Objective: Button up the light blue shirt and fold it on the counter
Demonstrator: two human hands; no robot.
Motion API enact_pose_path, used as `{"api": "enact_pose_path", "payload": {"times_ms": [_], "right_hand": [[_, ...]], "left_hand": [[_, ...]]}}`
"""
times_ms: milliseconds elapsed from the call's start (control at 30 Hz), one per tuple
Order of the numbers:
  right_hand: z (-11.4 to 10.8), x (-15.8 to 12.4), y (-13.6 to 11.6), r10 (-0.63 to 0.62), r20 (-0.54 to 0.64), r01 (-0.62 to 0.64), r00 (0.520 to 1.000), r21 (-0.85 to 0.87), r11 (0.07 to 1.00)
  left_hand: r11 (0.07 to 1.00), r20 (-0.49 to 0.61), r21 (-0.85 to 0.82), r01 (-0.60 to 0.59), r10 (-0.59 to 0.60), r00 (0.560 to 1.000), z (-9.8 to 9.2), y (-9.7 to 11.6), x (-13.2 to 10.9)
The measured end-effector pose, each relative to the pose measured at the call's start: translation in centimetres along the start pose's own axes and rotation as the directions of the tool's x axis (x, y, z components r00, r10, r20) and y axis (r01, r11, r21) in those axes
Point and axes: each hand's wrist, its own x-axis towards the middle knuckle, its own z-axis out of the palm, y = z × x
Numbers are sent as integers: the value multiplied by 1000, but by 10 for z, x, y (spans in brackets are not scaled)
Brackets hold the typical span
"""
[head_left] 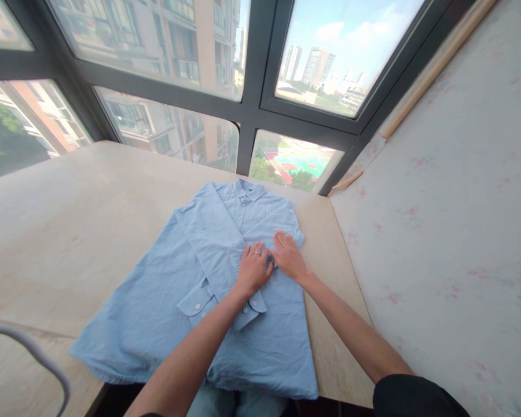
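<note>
Two bare hands on my feed, both working on one light-blue shirt (156,307). Shirt is lying front up on the pale tabletop (47,231), its collar (248,191) pointing toward the window frame (248,92) and its hem reaching the near edge. I'm seeing both sleeves folded across the front — one is overlapping the other, and the two buttoned cuffs (198,302) are sitting side by side below mid-shirt.

Left hand (255,269) is resting palm down on the folded sleeve, fingers loosely extended, a ring (257,253) showing on one finger. Right hand (289,256) is lying just beside it, near the shirt's right side, fingers straight and together. I'm reading both grips as relaxed, hands laid on the cloth — their undersides are facing away from me, so I'm not able to check contact there.

Around it: the flowered wall (438,202) is running up the right side, a grey cable (30,347) is curving in at lower left, and a sports court (301,165) is showing through the glass.
</note>
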Motion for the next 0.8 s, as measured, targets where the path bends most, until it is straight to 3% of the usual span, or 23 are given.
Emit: {"api": "enact_pose_path", "payload": {"times_ms": [233, 800], "right_hand": [[17, -9, 7, 113, 76, -116, 991, 41, 992], [22, -11, 11, 120, 63, -122, 991, 36, 992]], "left_hand": [[1000, -18, -2, -6, 6, 1000, 2, -1, -1], [1000, -13, -29, 3, -4, 1000, -2, 0, -1]]}}
